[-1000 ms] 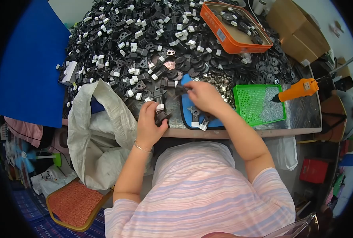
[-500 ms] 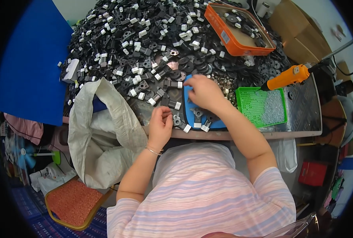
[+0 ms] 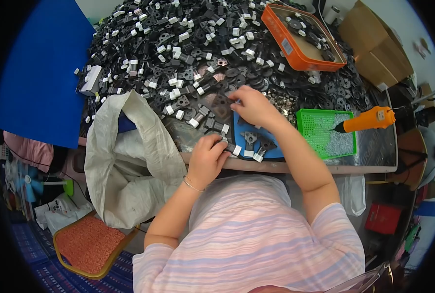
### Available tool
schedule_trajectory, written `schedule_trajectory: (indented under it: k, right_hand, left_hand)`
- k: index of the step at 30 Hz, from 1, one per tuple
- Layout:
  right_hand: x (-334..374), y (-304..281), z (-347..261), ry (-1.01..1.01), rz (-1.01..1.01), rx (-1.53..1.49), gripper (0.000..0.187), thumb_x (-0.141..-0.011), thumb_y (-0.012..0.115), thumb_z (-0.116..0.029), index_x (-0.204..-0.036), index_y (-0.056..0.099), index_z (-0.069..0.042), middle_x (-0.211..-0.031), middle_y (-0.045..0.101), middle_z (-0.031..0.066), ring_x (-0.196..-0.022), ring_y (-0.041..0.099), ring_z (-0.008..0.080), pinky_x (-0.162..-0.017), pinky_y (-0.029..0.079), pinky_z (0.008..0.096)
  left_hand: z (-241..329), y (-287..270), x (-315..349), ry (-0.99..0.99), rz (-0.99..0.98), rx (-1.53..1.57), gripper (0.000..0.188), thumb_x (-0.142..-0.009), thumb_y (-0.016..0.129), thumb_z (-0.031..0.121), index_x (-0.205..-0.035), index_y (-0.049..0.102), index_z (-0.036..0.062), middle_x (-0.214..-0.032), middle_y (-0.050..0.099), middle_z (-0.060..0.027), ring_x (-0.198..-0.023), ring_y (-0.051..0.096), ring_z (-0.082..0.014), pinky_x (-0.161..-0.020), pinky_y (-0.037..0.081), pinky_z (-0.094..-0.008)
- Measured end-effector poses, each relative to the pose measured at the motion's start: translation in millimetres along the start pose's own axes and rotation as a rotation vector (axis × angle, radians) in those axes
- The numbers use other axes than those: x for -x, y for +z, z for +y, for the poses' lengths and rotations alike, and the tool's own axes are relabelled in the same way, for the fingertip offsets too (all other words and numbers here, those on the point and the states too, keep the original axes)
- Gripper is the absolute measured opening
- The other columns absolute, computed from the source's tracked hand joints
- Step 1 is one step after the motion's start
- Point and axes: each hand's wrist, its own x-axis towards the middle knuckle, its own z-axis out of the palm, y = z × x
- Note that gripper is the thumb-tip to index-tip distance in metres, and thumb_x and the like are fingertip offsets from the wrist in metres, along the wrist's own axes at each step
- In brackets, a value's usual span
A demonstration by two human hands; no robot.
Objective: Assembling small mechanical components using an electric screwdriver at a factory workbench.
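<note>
A big heap of small black and white plastic parts (image 3: 188,53) covers the table. My right hand (image 3: 254,106) reaches into the heap's near edge, its fingertips pinched on a black part (image 3: 223,101). My left hand (image 3: 207,158) rests at the table's front edge, its fingers curled around a small black and white part (image 3: 231,146). Between my hands lies a blue mat (image 3: 273,152) with a few assembled black parts (image 3: 256,144) on it.
An orange tin (image 3: 295,53) holding black pieces sits at the back right. A green tray (image 3: 325,132) of small screws lies right of the mat, with an orange electric screwdriver (image 3: 369,119) over it. A white sack (image 3: 129,171) hangs at the table's left; cardboard boxes (image 3: 373,44) stand far right.
My right hand has reached forward off the blue mat into the heap and pinched a black part. My left hand has shifted right along the table edge toward the mat.
</note>
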Motion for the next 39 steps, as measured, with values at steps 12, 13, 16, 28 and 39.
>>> schedule_trajectory:
  k: [12,13,16,28,39]
  right_hand:
    - [24.6,-4.6,-22.3,0.098,-0.255,0.129,0.030,-0.074,0.063,-0.017,-0.102,0.064,-0.008,-0.085,0.064,0.0097,-0.083,0.060,0.0265,-0.074,0.046,0.0375]
    - [26.8,-5.3,-22.3,0.067,-0.247,0.283,0.028,-0.075,0.062,-0.018,-0.101,0.065,-0.010,-0.087,0.063,0.0087,-0.087,0.059,0.0258,-0.076,0.044,0.0388]
    - [30.7,-6.4,-19.4,0.052,-0.242,0.460,0.024,-0.077,0.061,-0.019,-0.099,0.067,-0.015,-0.090,0.060,0.0067,-0.093,0.055,0.0243,-0.079,0.040,0.0408]
    - [25.3,6.5,-14.8,-0.080,0.021,0.375,0.018,-0.074,0.063,-0.016,-0.092,0.068,-0.015,-0.093,0.054,0.0050,-0.091,0.053,0.0231,-0.075,0.042,0.0374]
    - [-29.2,52.0,-22.5,-0.254,-0.213,0.159,0.045,-0.063,0.070,-0.008,-0.107,0.060,-0.012,-0.105,0.055,0.0079,-0.101,0.053,0.0285,-0.084,0.045,0.0373]
  left_hand:
    - [-37.1,-17.0,-43.8,0.092,-0.064,-0.501,0.037,-0.068,0.058,0.004,-0.104,0.058,0.0112,-0.106,0.056,-0.0049,-0.112,0.045,-0.0245,-0.099,0.025,-0.0476]
    - [-39.1,-17.7,-43.7,0.125,-0.071,-0.519,0.036,-0.068,0.058,0.004,-0.104,0.058,0.0112,-0.104,0.056,-0.0038,-0.110,0.046,-0.0231,-0.098,0.025,-0.0473]
    - [-37.6,-26.8,-41.2,0.115,-0.098,-0.484,0.033,-0.068,0.058,0.004,-0.100,0.060,0.0110,-0.097,0.057,-0.0023,-0.105,0.049,-0.0207,-0.098,0.026,-0.0466]
    - [-30.1,-37.6,-42.2,0.089,-0.347,-0.451,0.036,-0.068,0.057,0.002,-0.100,0.063,0.0164,-0.129,0.045,-0.0080,-0.124,0.036,-0.0271,-0.103,0.019,-0.0520]
    - [-41.7,-46.3,-21.4,-0.004,0.064,-0.276,0.023,-0.060,0.067,0.000,-0.081,0.059,0.0063,-0.092,0.057,-0.0066,-0.088,0.052,-0.0280,-0.073,0.043,-0.0369]
